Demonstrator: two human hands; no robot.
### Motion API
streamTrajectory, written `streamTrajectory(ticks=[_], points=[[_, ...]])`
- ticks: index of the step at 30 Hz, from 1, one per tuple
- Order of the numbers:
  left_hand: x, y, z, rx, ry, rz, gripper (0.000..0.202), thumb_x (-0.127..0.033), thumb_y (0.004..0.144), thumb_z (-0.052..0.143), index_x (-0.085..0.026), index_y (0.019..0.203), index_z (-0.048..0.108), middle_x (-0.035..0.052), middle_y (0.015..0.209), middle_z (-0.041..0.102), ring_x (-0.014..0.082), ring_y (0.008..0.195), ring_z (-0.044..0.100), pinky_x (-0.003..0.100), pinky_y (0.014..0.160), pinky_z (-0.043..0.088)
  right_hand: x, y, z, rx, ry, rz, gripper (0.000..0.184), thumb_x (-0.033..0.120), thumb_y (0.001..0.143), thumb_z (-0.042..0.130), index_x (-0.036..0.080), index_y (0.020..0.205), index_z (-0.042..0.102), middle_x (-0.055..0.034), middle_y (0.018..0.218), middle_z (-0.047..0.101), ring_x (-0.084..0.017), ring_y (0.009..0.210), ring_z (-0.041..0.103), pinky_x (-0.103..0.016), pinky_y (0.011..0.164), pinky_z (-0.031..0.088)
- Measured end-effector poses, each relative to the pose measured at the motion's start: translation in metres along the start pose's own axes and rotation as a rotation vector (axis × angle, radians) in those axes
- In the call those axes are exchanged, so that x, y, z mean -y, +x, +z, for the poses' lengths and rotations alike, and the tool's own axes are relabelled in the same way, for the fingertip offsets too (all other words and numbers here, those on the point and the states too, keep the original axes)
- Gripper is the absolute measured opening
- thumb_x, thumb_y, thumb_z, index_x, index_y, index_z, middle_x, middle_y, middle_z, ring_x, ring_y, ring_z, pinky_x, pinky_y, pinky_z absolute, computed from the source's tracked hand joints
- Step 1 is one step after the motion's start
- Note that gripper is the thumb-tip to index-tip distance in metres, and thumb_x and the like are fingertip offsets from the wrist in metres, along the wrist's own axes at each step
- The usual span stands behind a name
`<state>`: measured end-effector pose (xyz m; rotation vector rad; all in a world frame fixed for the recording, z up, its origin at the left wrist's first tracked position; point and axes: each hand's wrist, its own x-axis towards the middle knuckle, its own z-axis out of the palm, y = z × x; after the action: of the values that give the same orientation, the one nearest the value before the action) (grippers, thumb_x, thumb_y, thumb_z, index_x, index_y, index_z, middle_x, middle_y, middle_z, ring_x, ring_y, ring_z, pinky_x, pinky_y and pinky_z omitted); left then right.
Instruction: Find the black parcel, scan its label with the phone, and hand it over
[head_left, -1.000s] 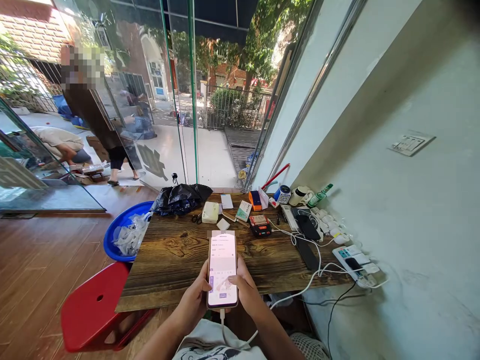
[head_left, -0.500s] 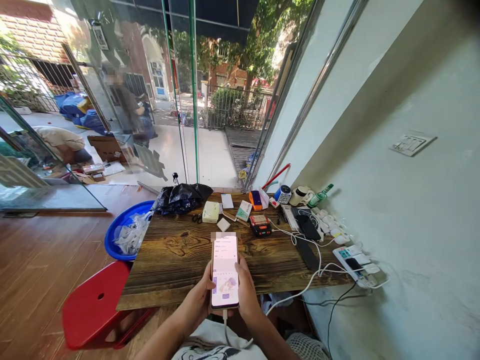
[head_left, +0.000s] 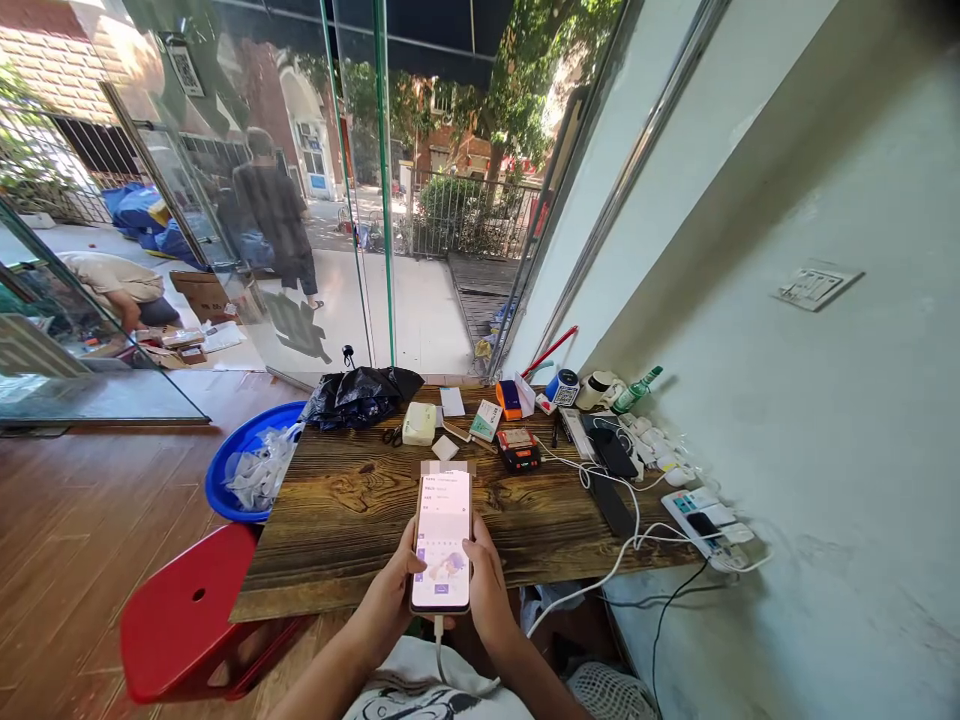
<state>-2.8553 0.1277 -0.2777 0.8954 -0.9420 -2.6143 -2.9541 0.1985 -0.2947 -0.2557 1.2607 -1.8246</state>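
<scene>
A smartphone (head_left: pixel 442 545) with a lit pink and white screen is held upright between both hands above the table's near edge. My left hand (head_left: pixel 397 585) wraps its left side, the thumb lying on the lower left of the screen. Round the right side grips my right hand (head_left: pixel 489 585), its thumb over the screen's right edge. A white charging cable (head_left: pixel 439 640) is plugged into the bottom of the phone and hangs toward my lap. The fingers behind the phone are mostly hidden.
On the wooden table (head_left: pixel 322 530) lie a folded black umbrella (head_left: pixel 364 395), a tissue pack (head_left: pixel 419 424), a black and red device (head_left: pixel 517 450) and a power strip (head_left: pixel 705 525) with cables. Left stand a blue basin (head_left: pixel 225 470) and a red stool (head_left: pixel 187 610). Two people are beyond the glass.
The phone and both hands have shifted slightly left in view. Beyond the glass, the standing person has turned and now faces away.
</scene>
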Motion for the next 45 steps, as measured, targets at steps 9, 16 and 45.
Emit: streamTrajectory(ticks=[9, 16, 45], points=[[0.003, -0.001, -0.001, 0.058, -0.083, 0.021, 0.083, -0.018, 0.064, 0.044, -0.029, 0.142, 0.016, 0.0107, 0.123, 0.056, 0.0277, 0.086, 0.063, 0.030, 0.049, 0.052, 0.000, -0.002, -0.001, -0.012, 0.008, 0.019, 0.052, 0.036, 0.065, 0.058, 0.017, 0.114, 0.055, -0.0069, 0.105, 0.068, -0.027, 0.096, 0.062, -0.033, 0.072, 0.054], [0.000, -0.004, 0.003, 0.031, -0.073, 0.025, 0.085, -0.016, 0.065, 0.043, -0.028, 0.144, 0.013, 0.0113, 0.125, 0.055, 0.0282, 0.087, 0.062, 0.030, 0.050, 0.051, -0.002, -0.003, -0.001, 0.044, -0.022, -0.022, 0.050, 0.030, 0.068, 0.059, 0.017, 0.116, 0.051, -0.0079, 0.111, 0.065, -0.025, 0.097, 0.062, -0.034, 0.076, 0.054], [-0.009, -0.007, 0.005, 0.142, -0.063, 0.005, 0.091, -0.013, 0.060, 0.048, -0.031, 0.145, 0.019, 0.0088, 0.125, 0.057, 0.0279, 0.088, 0.063, 0.029, 0.056, 0.052, 0.009, -0.009, 0.002, 0.083, -0.209, -0.149, 0.050, 0.038, 0.075, 0.066, 0.020, 0.119, 0.049, -0.0089, 0.117, 0.062, -0.024, 0.103, 0.060, -0.035, 0.086, 0.051]])
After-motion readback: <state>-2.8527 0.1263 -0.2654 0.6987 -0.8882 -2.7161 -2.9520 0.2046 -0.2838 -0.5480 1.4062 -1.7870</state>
